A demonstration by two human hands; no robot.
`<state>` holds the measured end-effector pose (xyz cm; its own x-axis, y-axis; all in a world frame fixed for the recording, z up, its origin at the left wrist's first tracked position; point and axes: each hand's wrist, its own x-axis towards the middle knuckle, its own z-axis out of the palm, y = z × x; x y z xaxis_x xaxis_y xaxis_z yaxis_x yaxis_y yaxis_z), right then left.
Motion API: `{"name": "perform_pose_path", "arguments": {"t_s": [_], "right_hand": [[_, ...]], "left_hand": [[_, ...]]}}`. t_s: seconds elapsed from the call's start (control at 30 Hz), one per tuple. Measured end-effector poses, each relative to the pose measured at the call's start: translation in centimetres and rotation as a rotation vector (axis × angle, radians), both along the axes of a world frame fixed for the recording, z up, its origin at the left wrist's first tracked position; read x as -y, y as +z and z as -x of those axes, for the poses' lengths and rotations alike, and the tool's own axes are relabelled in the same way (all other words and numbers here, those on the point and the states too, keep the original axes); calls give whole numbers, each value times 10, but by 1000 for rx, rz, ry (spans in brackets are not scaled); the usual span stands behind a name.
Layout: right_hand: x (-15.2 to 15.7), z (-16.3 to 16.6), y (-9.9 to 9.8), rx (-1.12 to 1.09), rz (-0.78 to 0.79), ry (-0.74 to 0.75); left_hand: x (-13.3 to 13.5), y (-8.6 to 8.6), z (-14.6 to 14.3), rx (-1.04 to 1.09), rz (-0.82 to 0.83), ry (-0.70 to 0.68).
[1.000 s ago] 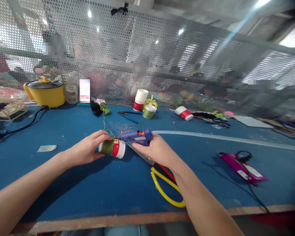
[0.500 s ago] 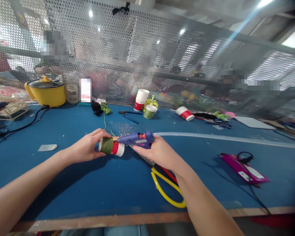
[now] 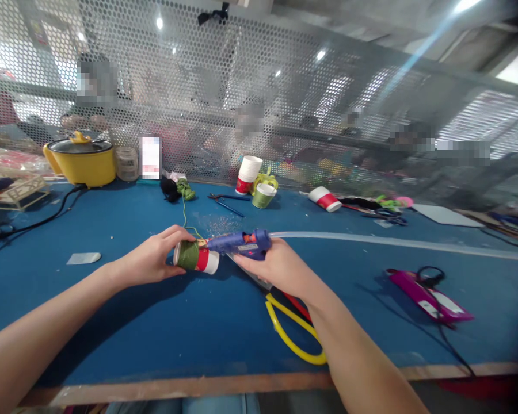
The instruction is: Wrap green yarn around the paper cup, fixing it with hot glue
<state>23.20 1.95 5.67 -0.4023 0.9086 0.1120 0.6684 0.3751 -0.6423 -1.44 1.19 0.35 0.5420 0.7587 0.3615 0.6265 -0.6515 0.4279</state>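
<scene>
My left hand (image 3: 162, 253) grips a paper cup (image 3: 208, 261) lying on its side, its base end wrapped in green yarn and the rest red and white. From the wrap, a strand of green yarn (image 3: 184, 215) runs back to a small ball (image 3: 185, 188). My right hand (image 3: 280, 267) is closed round a blue hot glue gun (image 3: 237, 244), whose nozzle meets the cup at the edge of the yarn. A long clear glue stick (image 3: 354, 236) sticks out behind the gun. Under my right hand lie scissors with yellow and red handles (image 3: 293, 342), their blades partly hidden.
A yellow electric pot (image 3: 84, 165) and a jar (image 3: 126, 164) stand at the back left, near a lit phone (image 3: 150, 158). Farther back are pliers (image 3: 228, 201), stacked cups (image 3: 249, 172), a green-wrapped cup (image 3: 264, 196) and a tipped cup (image 3: 325, 199). A magenta box-like item (image 3: 429, 296) with a cable lies right.
Almost nothing differs. Both hands, the cup and the glue gun keep the same place, with the nozzle still at the yarn.
</scene>
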Motion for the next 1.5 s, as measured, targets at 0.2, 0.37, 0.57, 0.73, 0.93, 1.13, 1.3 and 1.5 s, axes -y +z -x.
{"name": "perform_pose_path", "arguments": {"t_s": [0.2, 0.37, 0.57, 0.73, 0.93, 1.13, 1.3, 1.5], "right_hand": [[-2, 2, 0, -8, 19, -50], [-4, 4, 0, 9, 30, -82], [-6, 5, -2, 1, 18, -79], [-5, 5, 0, 10, 12, -72], [-3, 3, 2, -16, 33, -52], [-1, 1, 1, -1, 22, -38], [-1, 0, 2, 25, 4, -25], [1, 1, 4, 48, 14, -8]], "left_hand": [[1, -1, -1, -35, -55, -42], [2, -2, -3, -72, -116, -60], [3, 0, -5, -120, -145, -73], [3, 0, -5, -112, -122, -68], [2, 0, -4, -58, -67, -52], [1, 0, -2, -38, -8, -38], [1, 0, -1, -21, -3, -40], [1, 1, -1, -23, 13, -19]]}}
